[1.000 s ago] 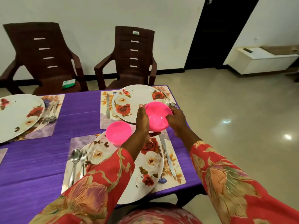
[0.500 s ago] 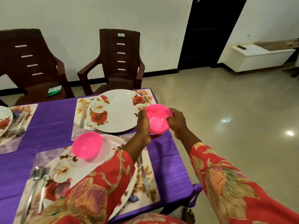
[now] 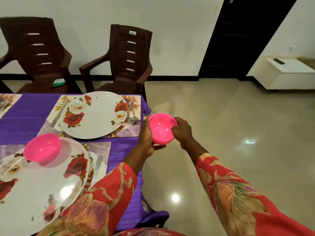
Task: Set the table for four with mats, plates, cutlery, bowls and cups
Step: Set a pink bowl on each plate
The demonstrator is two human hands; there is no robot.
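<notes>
A pink bowl (image 3: 162, 128) is held in the air just past the table's right edge, my left hand (image 3: 147, 137) on its left side and underneath, my right hand (image 3: 182, 132) on its right rim. A second pink bowl (image 3: 41, 147) rests on the near rose-patterned plate (image 3: 39, 181). The far plate (image 3: 95, 114) lies on its floral mat (image 3: 131, 132), with a knife (image 3: 58, 113) on its left and a fork and spoon (image 3: 131, 113) on its right. Another knife (image 3: 98, 167) lies right of the near plate.
The table wears a purple cloth (image 3: 25, 123). Two brown plastic chairs (image 3: 126, 62) (image 3: 37, 53) stand behind it, against the wall. A third mat's corner (image 3: 8, 101) shows at far left. Glossy tiled floor (image 3: 238, 133) spreads to the right, with a dark doorway and a white cabinet (image 3: 286, 74).
Both hands have carried the pink bowl rightward, off the table's edge. My view has swung right, so the left place setting has slid out of frame.
</notes>
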